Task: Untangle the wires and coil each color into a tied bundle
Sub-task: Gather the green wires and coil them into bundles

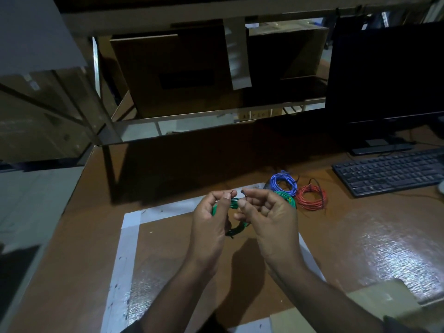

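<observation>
A dark green wire coil (236, 228) hangs between my two hands above the table. My left hand (211, 219) pinches a thin end of it between thumb and forefinger. My right hand (266, 217) pinches another end close by, fingertips almost touching the left ones. Behind my right hand lies a lighter green coil (287, 199), partly hidden. A blue coil (283, 183) and a red coil (311, 197) rest on the table just beyond, side by side.
A black keyboard (389, 174) and a dark monitor (386, 75) stand at the right. White tape (129, 239) marks a square on the brown table. Cardboard boxes (173, 70) sit on a shelf behind. A cardboard piece (382, 299) lies at lower right.
</observation>
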Tool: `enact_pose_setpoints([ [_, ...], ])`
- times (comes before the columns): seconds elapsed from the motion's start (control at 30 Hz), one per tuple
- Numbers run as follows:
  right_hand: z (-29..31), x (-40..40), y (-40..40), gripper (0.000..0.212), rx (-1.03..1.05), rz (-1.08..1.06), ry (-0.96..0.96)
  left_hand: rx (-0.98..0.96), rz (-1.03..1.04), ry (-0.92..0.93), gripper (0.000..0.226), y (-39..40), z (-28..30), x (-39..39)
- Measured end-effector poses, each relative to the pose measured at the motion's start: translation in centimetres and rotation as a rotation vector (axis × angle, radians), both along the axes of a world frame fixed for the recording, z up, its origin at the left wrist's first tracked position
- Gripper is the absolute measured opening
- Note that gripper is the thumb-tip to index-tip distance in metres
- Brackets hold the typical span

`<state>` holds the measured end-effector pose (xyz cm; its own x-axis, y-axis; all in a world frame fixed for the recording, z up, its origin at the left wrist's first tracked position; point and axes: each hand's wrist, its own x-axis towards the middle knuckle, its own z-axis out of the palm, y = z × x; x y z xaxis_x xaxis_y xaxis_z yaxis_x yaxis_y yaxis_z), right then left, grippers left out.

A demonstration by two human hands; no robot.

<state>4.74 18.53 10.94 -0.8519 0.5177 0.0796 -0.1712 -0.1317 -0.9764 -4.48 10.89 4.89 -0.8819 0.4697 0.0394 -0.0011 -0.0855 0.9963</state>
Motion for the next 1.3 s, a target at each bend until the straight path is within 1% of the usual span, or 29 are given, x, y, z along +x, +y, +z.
enact_pose_setpoints([
  [0.03, -1.3, -0.5, 0.9, 0.019, -0.045, -0.074, -0.005, 0.039, -0.002, 0.020, 0.030, -0.7, 0.8, 0.2],
  [0.07, -1.8, -0.9, 1.3, 0.013, 0.003, -0.141, -0.037, 0.071, 0.001, 0.040, 0.032, -0.8, 1.1, 0.4],
  [0.13, -2.9, -1.3, 1.9, 0.014, -0.002, -0.207, -0.028, 0.078, -0.013, 0.093, 0.032, -0.5, 1.2, 0.6],
  [0.2, -3.3, -1.4, 2.1, 0.014, -0.034, -0.203, -0.011, 0.031, -0.014, 0.082, 0.030, -0.2, 1.1, 0.6],
  [0.27, -3.2, -1.5, 2.2, 0.012, -0.054, -0.196, 0.015, 0.073, -0.034, 0.119, 0.029, -0.5, 1.1, 0.6],
  [0.4, -3.4, -1.7, 2.6, 0.008, -0.096, -0.171, 0.049, 0.059, -0.014, 0.151, 0.027, -0.2, 1.5, 0.8],
  [0.5, -3.5, -1.9, 2.9, 0.007, -0.081, -0.150, 0.048, 0.060, -0.006, 0.157, 0.024, -0.1, 1.7, 0.9],
  [0.73, -3.5, -1.7, 3.3, 0.008, -0.058, -0.115, 0.054, 0.048, 0.013, 0.175, 0.026, -0.1, 1.7, 0.8],
  [0.83, -3.5, -1.8, 3.3, 0.008, -0.041, -0.123, 0.052, 0.045, 0.013, 0.175, 0.024, -0.1, 1.8, 0.8],
  [1.03, -3.6, -1.7, 3.3, 0.008, -0.028, -0.121, 0.044, 0.047, 0.013, 0.186, 0.027, -0.1, 2.1, 1.0],
  [1.3, -3.7, -1.8, 3.3, 0.009, -0.022, -0.128, 0.069, 0.027, 0.013, 0.190, 0.023, -0.1, 2.2, 1.0],
])
